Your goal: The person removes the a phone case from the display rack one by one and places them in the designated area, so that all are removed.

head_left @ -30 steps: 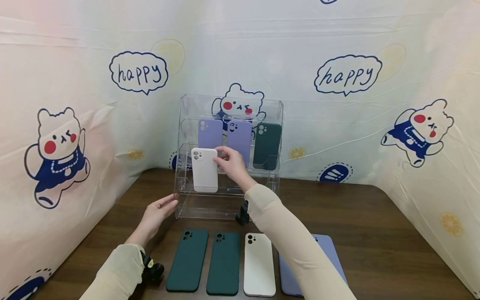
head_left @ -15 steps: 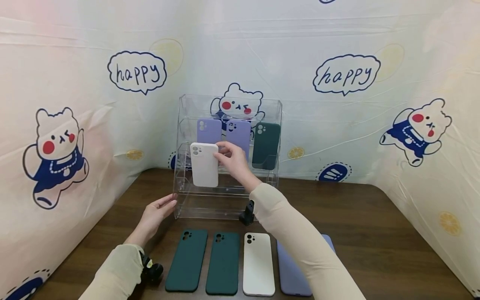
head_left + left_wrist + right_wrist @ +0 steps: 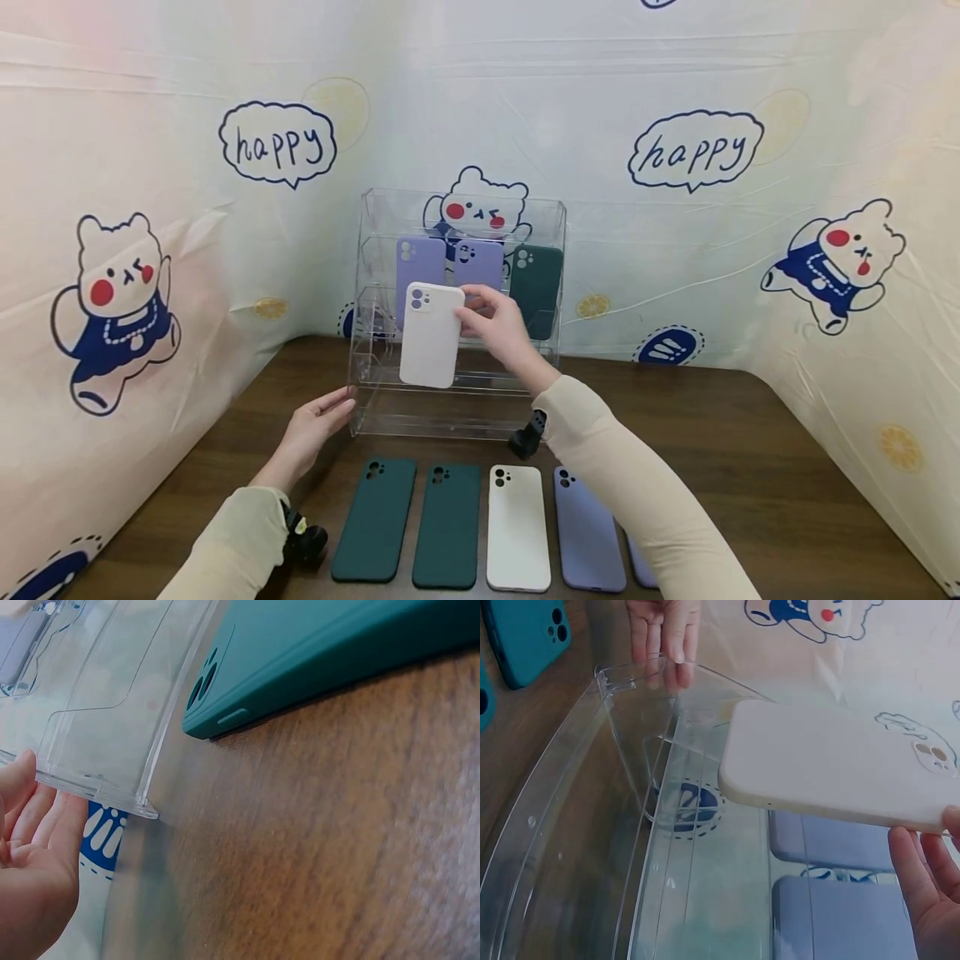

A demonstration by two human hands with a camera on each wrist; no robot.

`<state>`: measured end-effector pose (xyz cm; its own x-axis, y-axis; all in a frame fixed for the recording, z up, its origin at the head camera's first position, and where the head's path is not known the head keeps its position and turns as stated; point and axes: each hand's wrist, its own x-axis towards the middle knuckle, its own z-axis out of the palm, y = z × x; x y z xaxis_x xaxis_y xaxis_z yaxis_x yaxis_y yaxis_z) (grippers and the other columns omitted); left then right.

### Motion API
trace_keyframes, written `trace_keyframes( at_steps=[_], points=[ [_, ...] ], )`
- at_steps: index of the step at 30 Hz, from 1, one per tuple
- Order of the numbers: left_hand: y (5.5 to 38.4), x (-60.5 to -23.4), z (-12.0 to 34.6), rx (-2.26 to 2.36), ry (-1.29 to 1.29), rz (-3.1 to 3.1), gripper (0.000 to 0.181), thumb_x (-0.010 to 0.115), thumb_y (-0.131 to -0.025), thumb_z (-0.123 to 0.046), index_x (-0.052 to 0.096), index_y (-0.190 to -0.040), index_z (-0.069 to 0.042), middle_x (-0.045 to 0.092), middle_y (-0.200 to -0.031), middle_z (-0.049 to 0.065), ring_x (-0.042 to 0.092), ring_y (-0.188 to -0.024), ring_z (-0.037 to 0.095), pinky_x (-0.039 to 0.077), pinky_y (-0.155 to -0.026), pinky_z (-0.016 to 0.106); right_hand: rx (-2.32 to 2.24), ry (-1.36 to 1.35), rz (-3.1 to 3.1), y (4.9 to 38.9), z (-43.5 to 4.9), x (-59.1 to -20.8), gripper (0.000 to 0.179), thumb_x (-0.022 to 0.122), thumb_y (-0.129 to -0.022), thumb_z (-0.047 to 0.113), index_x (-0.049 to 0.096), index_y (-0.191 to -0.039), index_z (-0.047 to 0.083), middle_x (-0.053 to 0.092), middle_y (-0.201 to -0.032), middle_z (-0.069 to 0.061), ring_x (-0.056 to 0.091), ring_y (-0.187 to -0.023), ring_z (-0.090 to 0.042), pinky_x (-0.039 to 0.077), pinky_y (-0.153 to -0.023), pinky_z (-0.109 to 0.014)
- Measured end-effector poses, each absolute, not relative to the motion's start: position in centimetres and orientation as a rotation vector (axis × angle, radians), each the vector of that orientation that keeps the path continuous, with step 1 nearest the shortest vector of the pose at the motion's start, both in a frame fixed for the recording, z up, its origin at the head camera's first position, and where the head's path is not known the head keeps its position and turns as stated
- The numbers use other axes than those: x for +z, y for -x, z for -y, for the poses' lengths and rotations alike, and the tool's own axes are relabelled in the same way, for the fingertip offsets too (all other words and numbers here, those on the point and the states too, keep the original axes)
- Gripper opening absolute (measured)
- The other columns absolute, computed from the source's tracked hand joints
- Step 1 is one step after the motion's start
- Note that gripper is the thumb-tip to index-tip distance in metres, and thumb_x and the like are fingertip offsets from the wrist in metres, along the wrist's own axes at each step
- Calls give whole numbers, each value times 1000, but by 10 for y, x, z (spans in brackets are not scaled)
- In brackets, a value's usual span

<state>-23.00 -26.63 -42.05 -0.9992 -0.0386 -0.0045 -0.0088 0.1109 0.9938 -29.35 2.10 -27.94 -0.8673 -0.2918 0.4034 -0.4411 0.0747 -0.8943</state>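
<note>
A white phone case (image 3: 431, 337) stands upright in the air in front of the clear tiered acrylic stand (image 3: 450, 427). My right hand (image 3: 498, 325) pinches its right edge between thumb and fingers. In the right wrist view the white case's lower end hangs free over the stand's clear tiers. My left hand (image 3: 318, 425) touches the lower left side of the stand with fairly straight fingers. Two purple cases, the left one (image 3: 420, 262) partly hidden by the white case, and a dark green case (image 3: 536, 292) stand on a tier behind.
Along the front of the brown wooden table (image 3: 712, 450) lie two dark green cases (image 3: 373, 521), a white case (image 3: 518, 529) and a purple case (image 3: 592, 533). Another purple case (image 3: 641, 567) is mostly hidden by the right sleeve. A printed curtain (image 3: 600, 67) encloses the table.
The white case has lifted off the stand's front tier, then come to the right and nearer me in my right hand. The left hand has stayed at the stand's side.
</note>
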Motion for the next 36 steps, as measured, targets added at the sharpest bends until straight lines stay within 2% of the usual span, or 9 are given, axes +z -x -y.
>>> trace_keyframes(
  at_steps=[4,13,19,25,30,36],
  points=[
    [230,-420,266,-2078,-47,2330,55,51,-96,-23,32,-141,3,32,-144,17,35,-127,29,36,-98,33,1944,-767,2197,291,-37,-282,29,63,-87,7,59,-116,4,59,-92,-15,64,-77,-25,54,-72,-47],
    [232,-421,266,-2077,-49,2323,54,50,-96,-21,32,-140,2,32,-144,16,35,-127,28,37,-97,31,1999,-793,2214,288,-77,-294,30,62,-88,6,58,-117,0,59,-91,-17,63,-74,-22,53,-72,-52],
    [232,-422,266,-2083,-33,2304,54,51,-96,-21,32,-140,4,32,-143,17,35,-126,27,38,-96,29,2003,-717,2257,287,-105,-299,31,63,-87,7,57,-117,0,57,-91,-16,62,-73,-22,55,-70,-44],
    [230,-421,266,-2085,-36,2301,53,51,-96,-20,32,-140,4,33,-143,17,36,-126,26,39,-96,29,1970,-684,2307,285,-138,-302,35,64,-88,13,56,-120,1,57,-96,-16,64,-79,-23,56,-71,-39],
    [228,-420,265,-2090,-51,2302,53,51,-96,-20,32,-140,4,32,-143,17,36,-126,26,39,-96,29,1966,-677,2346,282,-169,-305,39,62,-89,15,53,-124,-1,58,-98,-17,64,-78,-23,56,-71,-38],
    [226,-418,265,-2086,-47,2305,53,50,-96,-19,32,-139,5,32,-143,18,35,-126,26,38,-96,29,2000,-678,2382,279,-209,-309,41,60,-91,12,47,-125,-8,60,-95,-12,63,-74,-20,56,-70,-37]
  ],
)
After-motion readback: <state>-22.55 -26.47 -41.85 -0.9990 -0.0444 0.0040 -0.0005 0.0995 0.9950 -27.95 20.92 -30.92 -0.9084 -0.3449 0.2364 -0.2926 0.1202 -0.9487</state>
